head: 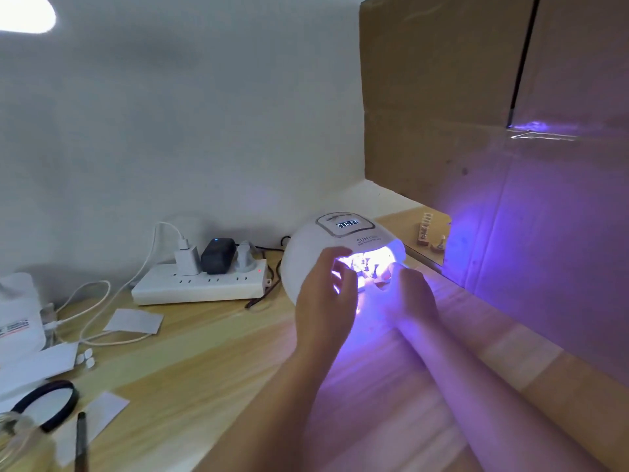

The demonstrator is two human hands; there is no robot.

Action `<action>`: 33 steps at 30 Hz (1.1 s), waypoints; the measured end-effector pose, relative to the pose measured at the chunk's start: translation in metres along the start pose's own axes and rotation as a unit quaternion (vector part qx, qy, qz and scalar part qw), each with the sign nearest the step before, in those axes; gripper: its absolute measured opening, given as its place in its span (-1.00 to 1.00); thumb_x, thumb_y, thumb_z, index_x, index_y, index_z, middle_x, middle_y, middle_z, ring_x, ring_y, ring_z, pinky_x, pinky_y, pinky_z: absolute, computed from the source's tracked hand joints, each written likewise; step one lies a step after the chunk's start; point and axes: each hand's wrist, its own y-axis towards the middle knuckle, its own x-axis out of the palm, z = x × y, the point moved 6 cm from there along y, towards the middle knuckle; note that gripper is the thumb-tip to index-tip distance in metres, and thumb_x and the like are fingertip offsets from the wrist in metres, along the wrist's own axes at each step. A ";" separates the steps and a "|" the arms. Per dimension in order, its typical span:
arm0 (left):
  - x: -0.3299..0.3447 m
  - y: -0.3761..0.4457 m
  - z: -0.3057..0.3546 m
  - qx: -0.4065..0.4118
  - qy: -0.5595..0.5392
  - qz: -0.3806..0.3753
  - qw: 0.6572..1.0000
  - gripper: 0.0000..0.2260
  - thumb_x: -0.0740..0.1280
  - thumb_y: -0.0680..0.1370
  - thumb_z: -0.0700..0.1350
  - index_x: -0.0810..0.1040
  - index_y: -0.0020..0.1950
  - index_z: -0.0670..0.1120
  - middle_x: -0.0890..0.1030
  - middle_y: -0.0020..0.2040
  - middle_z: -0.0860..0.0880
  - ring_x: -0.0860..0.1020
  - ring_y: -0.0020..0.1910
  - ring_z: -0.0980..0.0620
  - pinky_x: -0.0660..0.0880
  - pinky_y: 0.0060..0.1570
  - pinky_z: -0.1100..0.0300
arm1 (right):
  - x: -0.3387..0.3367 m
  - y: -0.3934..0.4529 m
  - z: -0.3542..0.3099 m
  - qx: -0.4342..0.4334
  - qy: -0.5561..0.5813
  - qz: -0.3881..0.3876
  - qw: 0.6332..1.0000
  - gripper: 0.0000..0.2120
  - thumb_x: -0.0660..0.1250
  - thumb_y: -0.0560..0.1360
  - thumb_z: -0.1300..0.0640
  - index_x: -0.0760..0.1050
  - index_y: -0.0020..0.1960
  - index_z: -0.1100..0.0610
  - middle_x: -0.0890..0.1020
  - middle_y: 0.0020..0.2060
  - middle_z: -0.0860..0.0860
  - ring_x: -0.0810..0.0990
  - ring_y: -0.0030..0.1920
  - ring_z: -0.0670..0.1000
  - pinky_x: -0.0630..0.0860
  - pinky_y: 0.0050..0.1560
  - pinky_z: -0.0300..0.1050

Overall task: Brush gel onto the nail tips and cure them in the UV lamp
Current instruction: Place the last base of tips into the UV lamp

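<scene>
Violet light fills my white domed UV lamp (343, 253) at one o'clock, its timer lit, so I judge curing underway. My left hand (326, 287) hangs loosely curled at its mouth; whether my right hand (410, 289) grips the nail tips, I cannot tell.

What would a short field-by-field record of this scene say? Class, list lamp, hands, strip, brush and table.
lamp: white dome, lit violet inside, display on
left hand: at the lamp mouth, fingers curled; what it holds cannot be told
right hand: at the lamp mouth, fingertips in the glow; grip unclear
strip: white power strip left of the lamp, three plugs in it
brush: dark handle lying at the table's near left edge
table: light wood
</scene>
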 end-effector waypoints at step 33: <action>0.008 -0.010 -0.039 -0.149 -0.024 -0.082 0.985 -0.76 0.18 0.49 -0.21 0.42 -0.17 0.16 0.52 -0.36 0.05 0.39 -0.49 0.23 0.34 -0.39 0.31 | -0.038 0.007 0.068 0.065 -0.100 0.027 0.993 -0.69 0.34 0.45 -0.08 0.40 -0.27 0.14 0.55 -0.32 0.07 0.55 -0.17 0.19 0.29 -0.30 -0.14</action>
